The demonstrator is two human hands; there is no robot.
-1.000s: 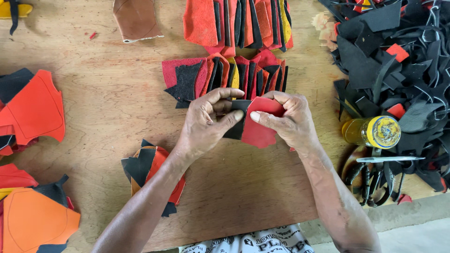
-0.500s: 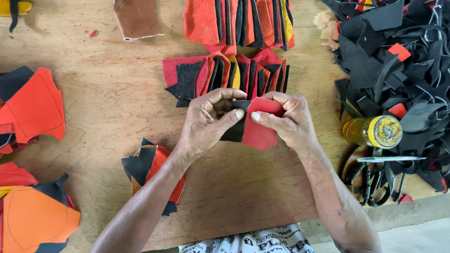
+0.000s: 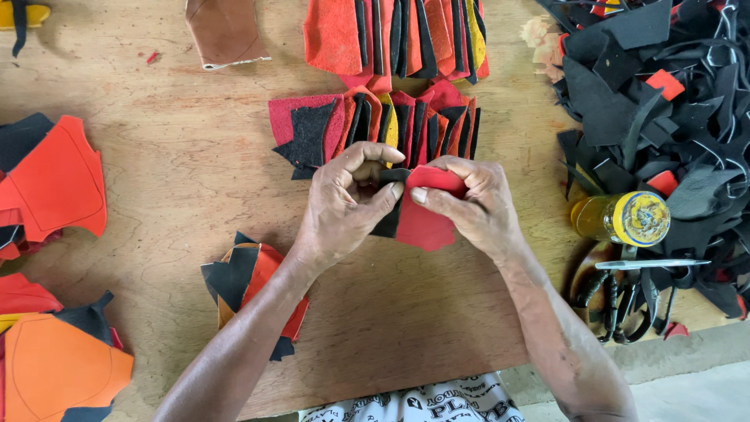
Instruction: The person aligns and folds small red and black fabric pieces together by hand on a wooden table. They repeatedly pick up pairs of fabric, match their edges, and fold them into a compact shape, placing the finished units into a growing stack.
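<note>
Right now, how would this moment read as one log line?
left hand: grips black piece | right hand: grips red piece | pieces overlap | wooden table

Yellow glue bottle (image 3: 621,219) beside black scrap heap (image 3: 664,94), scissors (image 3: 625,297).

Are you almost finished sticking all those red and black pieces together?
Some look done: two fanned rows of red-and-black pieces lie on the wooden table. In hand: the left hand and right hand press a red piece against a black piece. Still loose: a small stack near the left arm, orange pieces at the left, and a black scrap heap.
</note>
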